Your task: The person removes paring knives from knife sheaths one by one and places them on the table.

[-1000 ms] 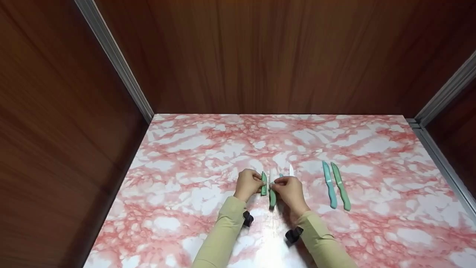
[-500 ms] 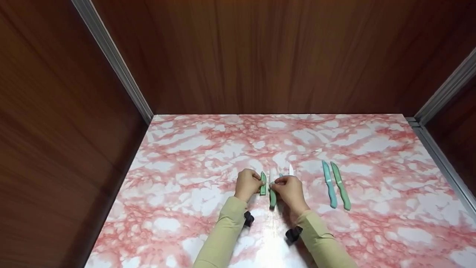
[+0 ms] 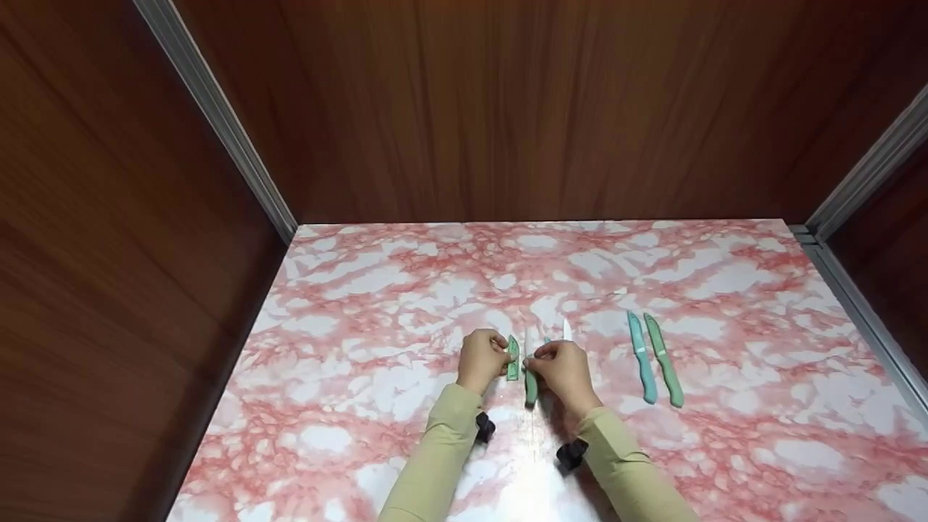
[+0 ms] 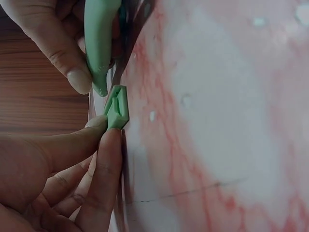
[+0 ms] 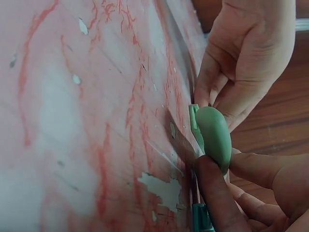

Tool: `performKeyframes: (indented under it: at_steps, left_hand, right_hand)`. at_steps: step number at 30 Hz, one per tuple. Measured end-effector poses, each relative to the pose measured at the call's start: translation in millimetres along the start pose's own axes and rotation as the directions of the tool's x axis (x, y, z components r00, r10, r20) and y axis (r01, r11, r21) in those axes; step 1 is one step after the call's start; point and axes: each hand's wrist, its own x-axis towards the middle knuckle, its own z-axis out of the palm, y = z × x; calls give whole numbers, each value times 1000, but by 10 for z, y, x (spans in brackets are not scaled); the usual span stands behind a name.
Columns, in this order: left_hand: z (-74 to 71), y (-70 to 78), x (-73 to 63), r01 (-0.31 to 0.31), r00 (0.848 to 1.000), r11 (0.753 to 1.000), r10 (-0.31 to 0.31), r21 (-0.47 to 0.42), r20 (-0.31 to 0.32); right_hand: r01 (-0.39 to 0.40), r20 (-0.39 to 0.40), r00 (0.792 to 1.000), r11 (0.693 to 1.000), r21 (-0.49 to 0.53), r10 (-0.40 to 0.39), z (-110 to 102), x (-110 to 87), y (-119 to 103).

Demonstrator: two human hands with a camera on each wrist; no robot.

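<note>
My left hand (image 3: 482, 359) pinches a green blade sheath (image 3: 513, 360) between thumb and fingers. Its slotted open end (image 4: 117, 107) faces the camera in the left wrist view. Just to the right, my right hand (image 3: 565, 371) pinches a knife with a green handle (image 3: 531, 388) near where the blade starts. The pale blade points away from me, side by side with the sheath and apart from it. Beyond the right hand a white blade (image 3: 567, 330) and a bit of a teal piece (image 3: 548, 339) stick out, the rest hidden by that hand.
On the right lie a teal knife (image 3: 645, 370) and a green knife (image 3: 667, 368), nearly parallel, their blades covered by matching sheaths. The table (image 3: 362, 319) has a red and white marbled top. Brown wood-grain panels (image 3: 507, 109) stand behind it and at its sides.
The green sheath has turned slightly in my left fingers, showing more of its face. Both hands otherwise keep nearly the same place and hold.
</note>
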Motion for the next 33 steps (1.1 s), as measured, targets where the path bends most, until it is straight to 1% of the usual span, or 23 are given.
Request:
performKeyframes:
  at_steps: [5, 8, 15, 23, 30, 33]
  left_hand:
    - [3, -3, -3, -8, 1000, 1000, 8, -15, -2]
    - [4, -5, 0, -6, 1000, 1000, 6, -26, -3]
    - [-2, -21, 16, 1, 1000, 1000, -1, -32, -12]
    - [-8, -42, 9, -7, 1000, 997, 7, -71, 0]
    - [-10, -48, -10, -2, 1000, 996, 3, -88, 4]
    - [-4, -49, -14, 4, 1000, 996, -4, -87, 0]
  right_hand:
    - [-1, 6, 1000, 1000, -15, 1, 6, 4, 0]
    - [-6, 9, 1000, 1000, -9, 6, 11, 5, -8]
    - [7, 11, 1000, 1000, -16, -6, 24, 9, -34]
    - [-2, 28, 1000, 1000, -1, 2, 31, -6, -51]
    - [25, 3, 1000, 994, -107, -24, 28, 2, -53]
    - [34, 2, 999, 992, -123, -34, 23, 4, -57]
